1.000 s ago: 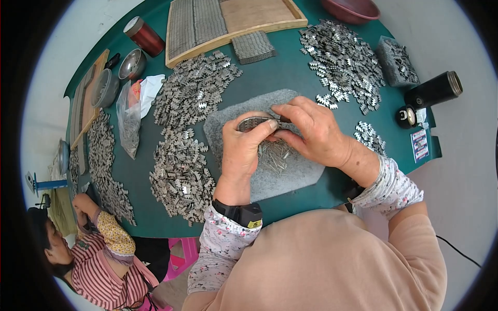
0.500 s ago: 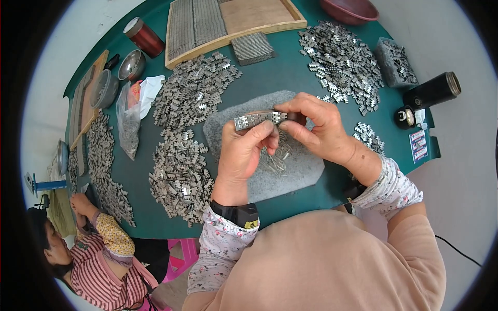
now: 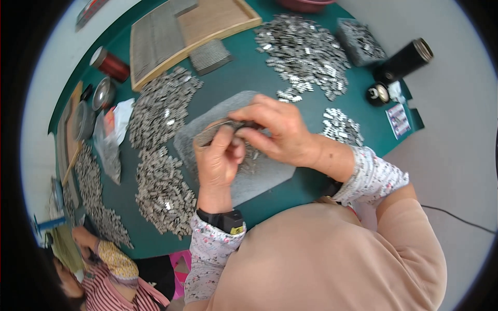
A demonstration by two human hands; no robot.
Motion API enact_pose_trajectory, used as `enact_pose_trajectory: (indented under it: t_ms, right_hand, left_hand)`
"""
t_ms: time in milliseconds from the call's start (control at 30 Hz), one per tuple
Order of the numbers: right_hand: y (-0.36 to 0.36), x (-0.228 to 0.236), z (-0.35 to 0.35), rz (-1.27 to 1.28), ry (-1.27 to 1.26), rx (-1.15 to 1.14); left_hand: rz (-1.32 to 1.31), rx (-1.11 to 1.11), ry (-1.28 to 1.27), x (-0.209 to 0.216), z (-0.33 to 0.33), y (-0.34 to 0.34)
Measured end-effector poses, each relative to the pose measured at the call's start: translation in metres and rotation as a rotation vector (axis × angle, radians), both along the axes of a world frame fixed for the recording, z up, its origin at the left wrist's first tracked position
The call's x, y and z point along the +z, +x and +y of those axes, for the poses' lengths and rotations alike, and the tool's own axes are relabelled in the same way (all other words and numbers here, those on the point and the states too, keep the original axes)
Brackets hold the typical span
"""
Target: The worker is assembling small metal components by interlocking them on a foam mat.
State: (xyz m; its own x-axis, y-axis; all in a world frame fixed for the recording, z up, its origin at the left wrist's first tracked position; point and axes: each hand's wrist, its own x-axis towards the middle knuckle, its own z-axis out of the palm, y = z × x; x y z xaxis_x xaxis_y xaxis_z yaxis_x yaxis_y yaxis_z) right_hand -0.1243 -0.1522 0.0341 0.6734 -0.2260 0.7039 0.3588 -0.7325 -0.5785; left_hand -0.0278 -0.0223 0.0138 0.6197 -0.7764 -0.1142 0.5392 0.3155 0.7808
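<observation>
A metal watch band (image 3: 207, 136) of small links curves across the fingers of my left hand (image 3: 217, 168), which is closed around it. At the band's right end, my right hand (image 3: 285, 132) pinches it between thumb and fingers; the fingertips and motion blur hide the exact grip. Both hands are above a grey mat (image 3: 264, 184) with cut corners. Loose thin metal pins (image 3: 251, 165) lie on that mat, partly hidden below my hands.
Heaps of metal links lie left (image 3: 165, 192) and far right (image 3: 306, 54) on the green table. Beyond are a wooden tray (image 3: 218, 26) and a stacked block of links (image 3: 210, 56). A black flask (image 3: 402, 62) stands right. Another person (image 3: 111, 272) sits at lower left.
The view has turned, so the table's contents appear shifted left. The band has tilted, and its linked face shows less clearly. Both hands still hold it.
</observation>
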Motion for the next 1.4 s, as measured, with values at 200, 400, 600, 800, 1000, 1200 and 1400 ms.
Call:
enact_pose_trajectory:
  t_ms: [200, 400, 600, 800, 1000, 1200, 1400]
  right_hand:
    - [-0.004, 0.0, 0.003, -0.041, -0.033, -0.093]
    - [-0.034, 0.008, -0.018, 0.234, 0.018, -0.045]
    - [-0.098, 0.009, -0.084, 0.701, -0.287, -0.469]
    - [-0.108, -0.003, -0.08, 0.861, -0.333, -0.542]
    - [-0.087, 0.004, -0.073, 0.742, -0.262, -0.386]
    - [-0.033, 0.009, -0.035, 0.622, -0.2, -0.055]
    - [-0.005, 0.018, -0.022, 0.511, -0.096, 0.092]
  left_hand:
    - [-0.091, 0.058, -0.079, -0.004, -0.003, -0.002]
    - [-0.144, -0.001, 0.049, -0.001, -0.003, -0.003]
    - [-0.097, 0.096, 0.115, 0.002, -0.004, 0.003]
    - [-0.049, 0.17, 0.151, -0.003, -0.007, 0.008]
    - [-0.075, 0.121, 0.093, -0.005, -0.002, 0.014]
    - [-0.179, 0.093, 0.111, -0.001, -0.003, 0.01]
    - [-0.157, -0.003, 0.166, -0.005, -0.001, 0.008]
